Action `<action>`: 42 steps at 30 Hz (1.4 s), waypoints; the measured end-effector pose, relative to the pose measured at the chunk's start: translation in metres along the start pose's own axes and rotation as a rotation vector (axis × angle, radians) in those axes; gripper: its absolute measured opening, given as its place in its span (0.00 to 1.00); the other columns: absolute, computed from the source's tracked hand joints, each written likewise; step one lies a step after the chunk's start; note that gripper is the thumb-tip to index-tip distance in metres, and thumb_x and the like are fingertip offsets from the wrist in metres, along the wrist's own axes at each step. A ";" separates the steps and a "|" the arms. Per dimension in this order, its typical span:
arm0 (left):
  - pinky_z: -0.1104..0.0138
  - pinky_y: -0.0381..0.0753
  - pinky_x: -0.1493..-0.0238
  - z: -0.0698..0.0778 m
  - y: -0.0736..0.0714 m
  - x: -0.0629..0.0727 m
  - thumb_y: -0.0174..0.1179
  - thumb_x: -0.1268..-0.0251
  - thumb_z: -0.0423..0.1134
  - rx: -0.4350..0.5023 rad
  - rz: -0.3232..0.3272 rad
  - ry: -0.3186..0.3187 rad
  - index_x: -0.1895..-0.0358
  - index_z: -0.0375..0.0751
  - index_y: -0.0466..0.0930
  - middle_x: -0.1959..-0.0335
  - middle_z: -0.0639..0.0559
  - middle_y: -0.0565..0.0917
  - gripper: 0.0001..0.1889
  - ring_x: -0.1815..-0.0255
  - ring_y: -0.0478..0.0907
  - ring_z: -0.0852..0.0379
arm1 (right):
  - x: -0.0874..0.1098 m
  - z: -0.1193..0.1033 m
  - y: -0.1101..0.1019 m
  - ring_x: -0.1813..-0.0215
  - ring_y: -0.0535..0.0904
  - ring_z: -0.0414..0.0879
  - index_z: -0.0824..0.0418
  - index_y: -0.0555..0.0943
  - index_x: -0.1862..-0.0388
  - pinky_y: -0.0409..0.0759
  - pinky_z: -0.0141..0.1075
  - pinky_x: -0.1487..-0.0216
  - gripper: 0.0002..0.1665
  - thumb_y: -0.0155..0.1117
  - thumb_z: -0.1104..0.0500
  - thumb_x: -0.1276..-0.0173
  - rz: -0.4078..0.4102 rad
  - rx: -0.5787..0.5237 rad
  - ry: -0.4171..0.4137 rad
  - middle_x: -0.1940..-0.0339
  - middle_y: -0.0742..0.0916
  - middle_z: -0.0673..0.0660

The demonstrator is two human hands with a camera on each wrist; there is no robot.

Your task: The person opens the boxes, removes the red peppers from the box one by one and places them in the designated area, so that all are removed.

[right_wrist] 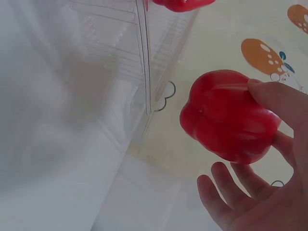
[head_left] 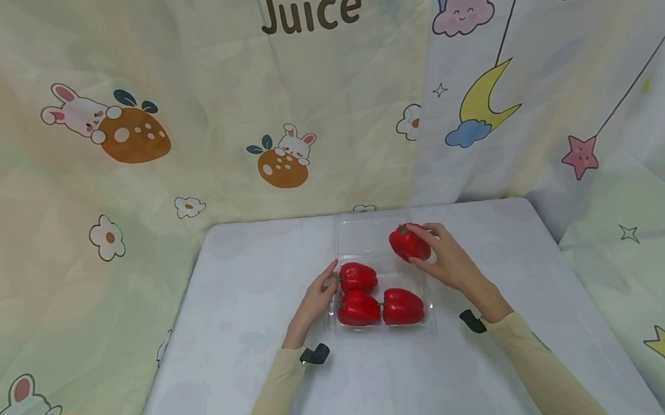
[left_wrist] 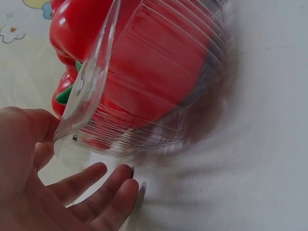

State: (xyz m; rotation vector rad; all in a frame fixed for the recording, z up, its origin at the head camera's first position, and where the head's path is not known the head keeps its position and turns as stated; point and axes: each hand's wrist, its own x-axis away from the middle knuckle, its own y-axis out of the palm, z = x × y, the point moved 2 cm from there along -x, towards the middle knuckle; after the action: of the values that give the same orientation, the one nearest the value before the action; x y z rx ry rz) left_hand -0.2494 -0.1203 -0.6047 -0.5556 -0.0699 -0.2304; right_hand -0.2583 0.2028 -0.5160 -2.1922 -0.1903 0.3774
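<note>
My right hand (head_left: pixel 448 259) grips a red bell pepper (head_left: pixel 409 243) between thumb and fingers, raised over the back right of a clear plastic clamshell box (head_left: pixel 429 296). In the right wrist view the held bell pepper (right_wrist: pixel 231 115) shows its smooth underside. Inside the box lie three more red bell peppers: one at back left (head_left: pixel 358 276), one at front left (head_left: pixel 358 308) and one at front right (head_left: pixel 403 306). Beside the box's left wall my left hand (head_left: pixel 317 301) has its fingers loosely extended. In the left wrist view, fingertips (left_wrist: pixel 126 171) lie close to the ribbed wall.
The box's transparent lid (head_left: pixel 362 238) is folded back toward the rear of the white-covered table (head_left: pixel 246 287). A printed cloth (head_left: pixel 209 113) hangs behind the table's back edge. Both wrists wear black devices (head_left: pixel 315 354).
</note>
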 end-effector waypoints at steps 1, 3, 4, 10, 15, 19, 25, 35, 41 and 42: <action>0.48 0.83 0.42 0.000 0.000 0.000 0.46 0.21 0.48 0.004 -0.001 -0.002 0.21 0.64 0.58 0.28 0.42 0.73 0.28 0.39 0.82 0.42 | 0.000 0.001 -0.001 0.33 0.70 0.61 0.44 0.65 0.23 0.86 0.56 0.49 0.50 0.78 0.55 0.43 0.005 -0.003 0.005 0.32 0.70 0.64; 0.48 0.83 0.42 0.001 0.000 0.001 0.47 0.21 0.47 0.007 -0.001 0.002 0.21 0.64 0.58 0.29 0.41 0.74 0.28 0.40 0.82 0.42 | 0.000 0.002 -0.002 0.33 0.70 0.62 0.44 0.65 0.23 0.86 0.57 0.49 0.49 0.77 0.55 0.42 0.019 -0.003 0.009 0.32 0.70 0.65; 0.47 0.83 0.42 0.001 -0.001 0.001 0.47 0.21 0.47 0.007 -0.002 0.006 0.21 0.63 0.58 0.29 0.41 0.74 0.28 0.40 0.82 0.41 | 0.000 0.003 -0.002 0.33 0.70 0.62 0.44 0.65 0.23 0.86 0.57 0.49 0.49 0.77 0.55 0.41 0.026 -0.006 0.012 0.32 0.70 0.65; 0.47 0.83 0.42 0.000 -0.001 0.001 0.47 0.21 0.46 0.013 -0.005 0.014 0.21 0.64 0.58 0.30 0.41 0.74 0.28 0.40 0.82 0.42 | 0.001 0.010 -0.004 0.33 0.69 0.63 0.45 0.66 0.24 0.85 0.58 0.49 0.47 0.77 0.55 0.40 0.055 -0.006 0.044 0.32 0.70 0.66; 0.46 0.81 0.40 0.001 -0.001 0.001 0.46 0.21 0.45 0.023 -0.001 0.015 0.21 0.63 0.58 0.30 0.41 0.74 0.28 0.40 0.82 0.41 | 0.002 0.014 -0.006 0.34 0.70 0.64 0.46 0.66 0.24 0.85 0.59 0.49 0.47 0.77 0.54 0.41 0.070 -0.004 0.071 0.33 0.71 0.67; 0.44 0.81 0.40 0.002 -0.001 0.001 0.47 0.22 0.44 0.033 0.002 0.025 0.21 0.62 0.59 0.29 0.40 0.74 0.28 0.40 0.81 0.39 | 0.001 0.016 -0.008 0.34 0.70 0.63 0.45 0.66 0.23 0.84 0.59 0.48 0.47 0.77 0.54 0.40 0.075 -0.019 0.091 0.33 0.71 0.66; 0.44 0.80 0.40 0.001 -0.001 0.001 0.47 0.22 0.44 0.028 0.006 0.024 0.21 0.62 0.59 0.29 0.40 0.73 0.28 0.40 0.82 0.40 | 0.001 0.018 -0.011 0.33 0.69 0.63 0.47 0.66 0.23 0.84 0.60 0.47 0.47 0.76 0.54 0.39 0.076 -0.021 0.110 0.33 0.70 0.67; 0.48 0.83 0.42 -0.001 0.000 0.001 0.47 0.22 0.45 0.021 0.006 0.027 0.21 0.64 0.59 0.29 0.40 0.73 0.28 0.41 0.83 0.41 | -0.001 0.028 -0.012 0.34 0.69 0.64 0.47 0.65 0.23 0.84 0.61 0.47 0.47 0.76 0.55 0.39 0.102 -0.012 0.123 0.33 0.70 0.67; 0.49 0.84 0.44 -0.001 0.000 0.001 0.47 0.21 0.45 0.019 0.007 0.029 0.21 0.62 0.58 0.29 0.40 0.74 0.28 0.41 0.83 0.41 | -0.002 0.032 -0.013 0.34 0.68 0.66 0.50 0.64 0.22 0.83 0.63 0.47 0.48 0.75 0.56 0.39 0.103 -0.006 0.142 0.33 0.70 0.69; 0.50 0.84 0.44 -0.001 0.000 0.001 0.47 0.21 0.45 0.020 0.007 0.029 0.21 0.62 0.58 0.29 0.41 0.73 0.28 0.41 0.83 0.42 | -0.002 0.032 -0.013 0.34 0.68 0.66 0.50 0.64 0.22 0.83 0.63 0.47 0.48 0.75 0.56 0.39 0.104 -0.007 0.145 0.33 0.70 0.69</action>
State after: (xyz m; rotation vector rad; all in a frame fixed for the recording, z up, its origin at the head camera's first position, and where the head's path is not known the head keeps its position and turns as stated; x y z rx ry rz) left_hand -0.2487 -0.1212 -0.6050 -0.5328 -0.0418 -0.2309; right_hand -0.2711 0.2343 -0.5236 -2.2319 0.0018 0.2743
